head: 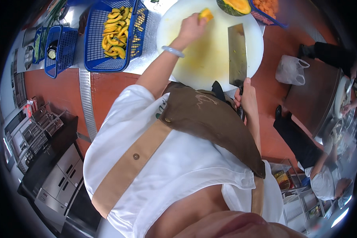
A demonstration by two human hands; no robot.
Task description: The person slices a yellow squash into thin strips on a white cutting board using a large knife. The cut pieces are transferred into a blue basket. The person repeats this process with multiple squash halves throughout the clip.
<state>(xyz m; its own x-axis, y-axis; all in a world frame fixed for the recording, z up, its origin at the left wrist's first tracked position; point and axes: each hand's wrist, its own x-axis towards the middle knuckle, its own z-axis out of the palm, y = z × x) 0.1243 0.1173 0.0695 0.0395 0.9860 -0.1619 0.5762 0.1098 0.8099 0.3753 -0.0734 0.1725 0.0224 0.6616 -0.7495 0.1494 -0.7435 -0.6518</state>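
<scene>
My left hand (192, 28), with a pale bangle at the wrist, holds a small piece of pumpkin (206, 15) above the far part of a round white cutting board (208, 76). My right hand (247, 96) grips the handle of a cleaver (238, 55) at the board's near right edge. The cleaver's broad blade points away from me over the board, with small yellow bits on it. A cut pumpkin with green rind (233, 6) rests at the board's far edge. Sliced pumpkin (116, 32) lies in a blue plastic basket (105, 66) left of the board.
A basket of orange chunks (266, 8) stands beyond the board at right. Smaller blue baskets (58, 55) stand farther left on the metal counter (148, 49). At right are a brown-sided worktable (314, 95), a white plastic bag (290, 70) and co-workers (322, 184).
</scene>
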